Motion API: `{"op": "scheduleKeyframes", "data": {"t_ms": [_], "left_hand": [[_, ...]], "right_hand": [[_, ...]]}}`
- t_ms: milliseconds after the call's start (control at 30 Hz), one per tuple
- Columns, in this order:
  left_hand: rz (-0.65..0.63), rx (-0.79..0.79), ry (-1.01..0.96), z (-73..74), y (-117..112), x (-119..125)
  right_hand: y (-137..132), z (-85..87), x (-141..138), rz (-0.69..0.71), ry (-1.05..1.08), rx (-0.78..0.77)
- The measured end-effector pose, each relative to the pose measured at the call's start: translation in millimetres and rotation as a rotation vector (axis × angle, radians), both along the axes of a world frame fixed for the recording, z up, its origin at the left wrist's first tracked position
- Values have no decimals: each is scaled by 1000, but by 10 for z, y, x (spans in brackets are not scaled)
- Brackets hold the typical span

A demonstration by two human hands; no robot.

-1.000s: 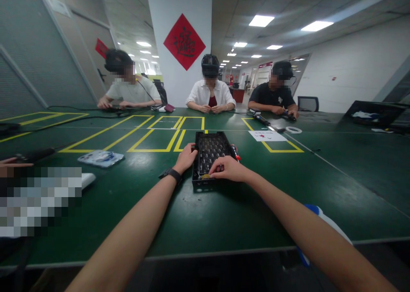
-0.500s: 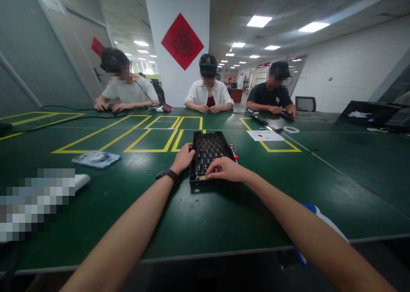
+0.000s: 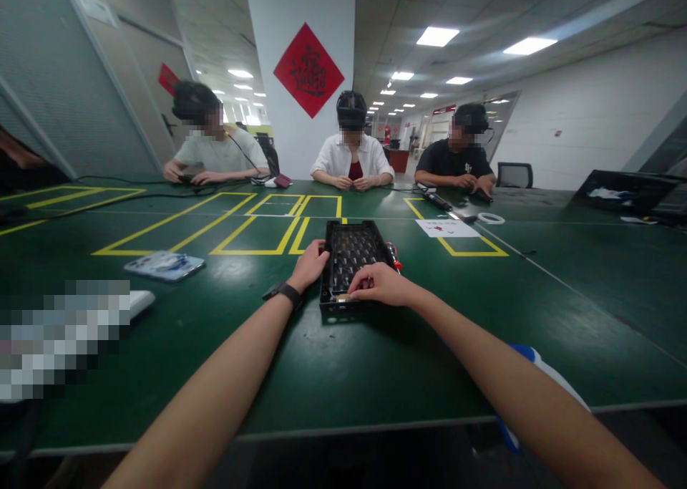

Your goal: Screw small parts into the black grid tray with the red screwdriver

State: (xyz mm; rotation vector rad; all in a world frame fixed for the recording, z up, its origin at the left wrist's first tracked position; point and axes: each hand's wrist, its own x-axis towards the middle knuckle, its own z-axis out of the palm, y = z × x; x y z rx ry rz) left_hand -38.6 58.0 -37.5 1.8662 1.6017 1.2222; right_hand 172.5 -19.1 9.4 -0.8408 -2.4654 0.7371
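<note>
A black perforated tray (image 3: 351, 249) lies on the green table (image 3: 376, 360) in front of me. My left hand (image 3: 310, 265) grips the tray's left edge, fingers curled on the rim. A dark watch sits on that wrist. My right hand (image 3: 380, 286) rests on the tray's near right corner, fingertips pinched together over a small yellowish piece (image 3: 342, 298) at the near edge. What the fingers hold is too small to make out. A red-tipped tool (image 3: 393, 258) lies against the tray's right side.
Three people sit at the far side of the table with their hands on it. A white paper (image 3: 447, 228), a white ring (image 3: 492, 218) and a dark tool lie at far right. A flat bluish packet (image 3: 164, 265) lies left. Yellow tape lines cross the table.
Both hands stay on the tray. The view has shifted slightly; nothing else has visibly moved.
</note>
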Motion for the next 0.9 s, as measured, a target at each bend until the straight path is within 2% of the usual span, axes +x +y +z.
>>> {"op": "scheduleKeyframes", "data": {"t_ms": [333,900], "left_hand": [[2,3,2,-31,40,-6],[1,6,17,-31,48,-15]], "right_hand": [[21,-49,-16,-29,79,-80],[13,-38,-13,-24,60,-95]]}}
